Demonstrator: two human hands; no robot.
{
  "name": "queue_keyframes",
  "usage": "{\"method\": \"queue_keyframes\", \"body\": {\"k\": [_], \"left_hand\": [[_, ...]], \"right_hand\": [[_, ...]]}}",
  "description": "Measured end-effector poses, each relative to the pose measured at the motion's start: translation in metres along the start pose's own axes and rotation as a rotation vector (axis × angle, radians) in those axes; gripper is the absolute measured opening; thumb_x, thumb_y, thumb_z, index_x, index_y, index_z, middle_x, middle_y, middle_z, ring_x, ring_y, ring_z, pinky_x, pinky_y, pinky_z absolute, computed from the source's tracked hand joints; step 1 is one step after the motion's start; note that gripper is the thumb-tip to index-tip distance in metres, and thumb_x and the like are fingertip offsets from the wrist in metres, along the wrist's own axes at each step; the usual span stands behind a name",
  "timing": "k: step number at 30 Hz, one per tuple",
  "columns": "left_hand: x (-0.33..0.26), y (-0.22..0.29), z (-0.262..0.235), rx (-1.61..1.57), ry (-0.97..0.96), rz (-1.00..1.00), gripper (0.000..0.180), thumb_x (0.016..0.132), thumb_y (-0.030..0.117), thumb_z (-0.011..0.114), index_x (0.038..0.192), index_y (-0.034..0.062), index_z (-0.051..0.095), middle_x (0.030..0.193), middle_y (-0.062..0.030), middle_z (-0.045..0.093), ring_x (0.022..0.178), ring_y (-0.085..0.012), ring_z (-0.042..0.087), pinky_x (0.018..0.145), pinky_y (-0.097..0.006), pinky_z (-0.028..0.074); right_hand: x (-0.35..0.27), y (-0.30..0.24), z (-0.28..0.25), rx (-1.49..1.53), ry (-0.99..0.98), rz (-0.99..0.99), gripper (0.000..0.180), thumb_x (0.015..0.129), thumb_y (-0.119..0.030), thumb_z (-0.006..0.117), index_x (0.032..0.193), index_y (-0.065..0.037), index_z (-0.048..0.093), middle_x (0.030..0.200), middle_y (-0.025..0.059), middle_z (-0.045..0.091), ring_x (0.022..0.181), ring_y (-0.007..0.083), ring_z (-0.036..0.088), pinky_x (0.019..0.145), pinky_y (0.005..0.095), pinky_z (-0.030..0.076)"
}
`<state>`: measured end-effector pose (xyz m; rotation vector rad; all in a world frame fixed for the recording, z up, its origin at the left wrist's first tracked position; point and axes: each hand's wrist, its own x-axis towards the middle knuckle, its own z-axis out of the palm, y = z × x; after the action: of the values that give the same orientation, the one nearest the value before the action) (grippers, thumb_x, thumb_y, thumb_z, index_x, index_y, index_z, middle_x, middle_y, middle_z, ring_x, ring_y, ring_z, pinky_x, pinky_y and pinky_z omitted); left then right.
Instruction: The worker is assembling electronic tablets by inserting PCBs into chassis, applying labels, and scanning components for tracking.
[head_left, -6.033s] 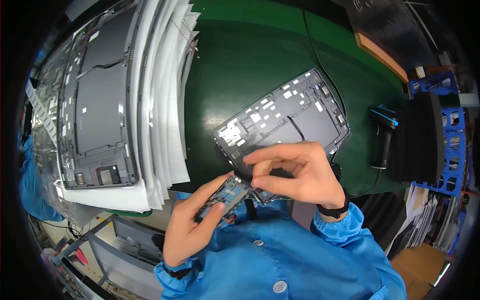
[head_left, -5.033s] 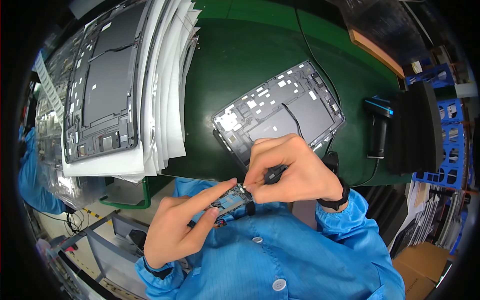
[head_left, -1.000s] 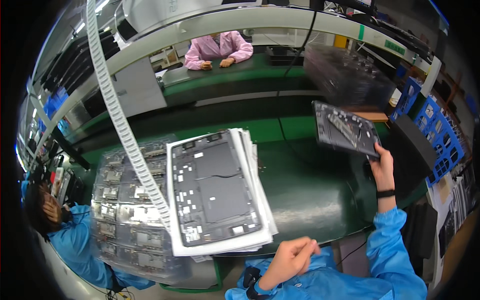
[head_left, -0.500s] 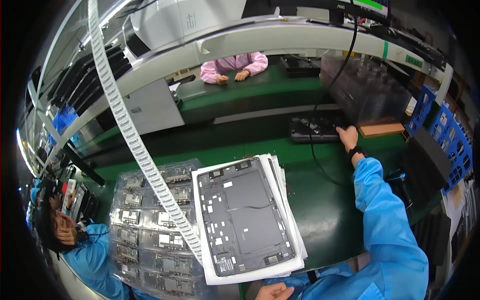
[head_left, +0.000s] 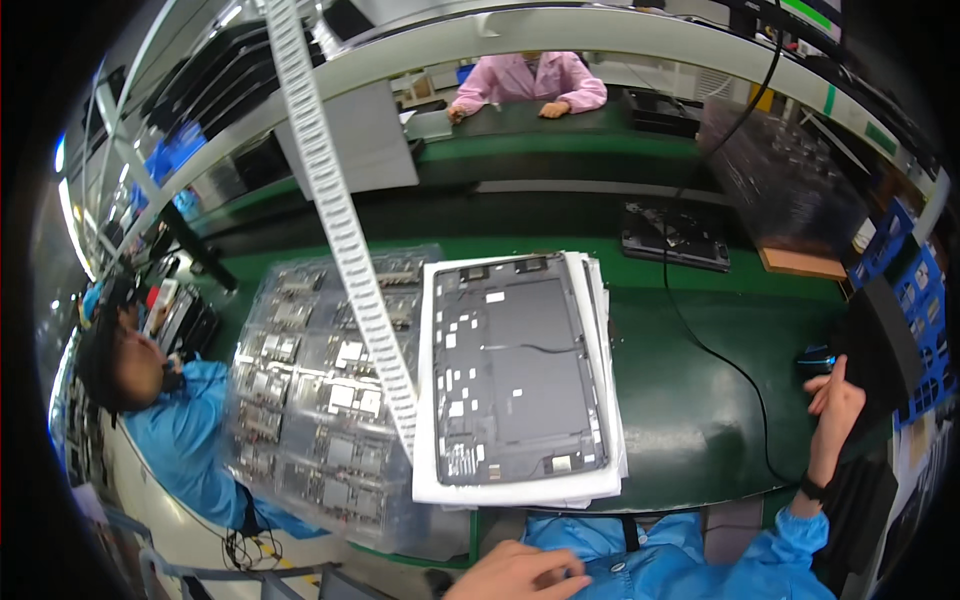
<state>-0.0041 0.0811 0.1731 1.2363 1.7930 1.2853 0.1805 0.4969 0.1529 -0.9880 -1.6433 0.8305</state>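
Note:
My right hand [head_left: 836,398] is at the right side of the bench, its index finger stretched out and the other fingers partly bent. It is right beside a black handheld device with a blue light [head_left: 818,361], which looks like a scanner; whether they touch is unclear. Low in front of my body, my left hand [head_left: 522,574] has loosely bent, parted fingers and holds nothing visible. A dark grey tablet housing [head_left: 530,400] with small white patches lies on a stack of white sheets [head_left: 520,493]. At the bench's far side rests a flat black device [head_left: 675,240].
A clear plastic tray [head_left: 232,440] of circuit boards lies left of the sheets. A long label strip [head_left: 335,195] hangs across it. A black cable [head_left: 715,352] crosses the green bench [head_left: 680,400]. A co-worker in blue [head_left: 190,430] sits left; another in pink [head_left: 535,85] sits opposite.
My right hand has left the flat black device and come back toward me, to beside the scanner-like device. More of my left hand shows. The whole view has shifted.

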Motion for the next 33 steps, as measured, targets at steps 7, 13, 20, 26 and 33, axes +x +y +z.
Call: {"method": "queue_keyframes", "body": {"k": [7,13,20,26,33], "left_hand": [[-0.083,0.035,-0.058,0.514,0.604,-0.170,0.008,0.086,0.000,0.068,0.079,-0.0014,0.066,0.062,-0.0083,0.062,0.053,-0.0176,0.057,0.054,-0.033,0.043],[-0.056,0.016,-0.096,0.744,0.735,-0.169,0.011,0.082,0.002,0.070,0.091,-0.0016,0.064,0.080,-0.0156,0.067,0.073,-0.0306,0.066,0.065,-0.038,0.050],[-0.005,-0.036,-0.137,0.494,0.742,-0.148,0.043,0.085,0.006,0.072,0.119,-0.0019,0.049,0.088,-0.0154,0.071,0.077,-0.0220,0.068,0.069,-0.033,0.051],[0.012,-0.046,-0.145,-0.002,0.719,-0.134,0.030,0.088,-0.007,0.066,0.108,0.0013,0.045,0.100,-0.0151,0.070,0.082,-0.0117,0.066,0.069,-0.022,0.051],[-0.014,-0.030,-0.134,-0.201,0.809,-0.029,0.027,0.091,-0.011,0.063,0.105,0.0031,0.044,0.101,-0.0126,0.067,0.083,-0.0107,0.066,0.071,-0.021,0.051]], "right_hand": [[-0.072,0.015,0.043,0.368,-0.288,0.101,0.074,0.107,-0.041,0.047,0.044,-0.004,0.049,0.044,0.0081,0.051,0.049,0.0192,0.060,0.056,0.0283,0.048],[-0.063,-0.007,0.045,0.169,-0.394,-0.002,0.049,0.103,-0.026,0.056,0.064,0.003,0.064,0.059,0.0093,0.064,0.056,0.0145,0.061,0.060,0.0275,0.047],[-0.155,-0.107,0.096,0.419,-0.836,0.016,0.033,0.095,-0.019,0.068,0.067,-0.003,0.073,0.061,0.0031,0.067,0.057,0.0058,0.055,0.056,0.0245,0.042],[-0.258,-0.127,0.158,0.264,-1.413,-0.179,0.036,0.091,-0.028,0.070,0.102,0.006,0.067,0.085,0.0173,0.071,0.067,0.0297,0.068,0.066,0.0370,0.053],[-0.310,-0.111,0.224,0.592,-1.355,-0.036,0.028,0.094,-0.022,0.069,0.102,0.004,0.071,0.080,0.0082,0.070,0.072,0.0130,0.064,0.065,0.0298,0.051]]}}
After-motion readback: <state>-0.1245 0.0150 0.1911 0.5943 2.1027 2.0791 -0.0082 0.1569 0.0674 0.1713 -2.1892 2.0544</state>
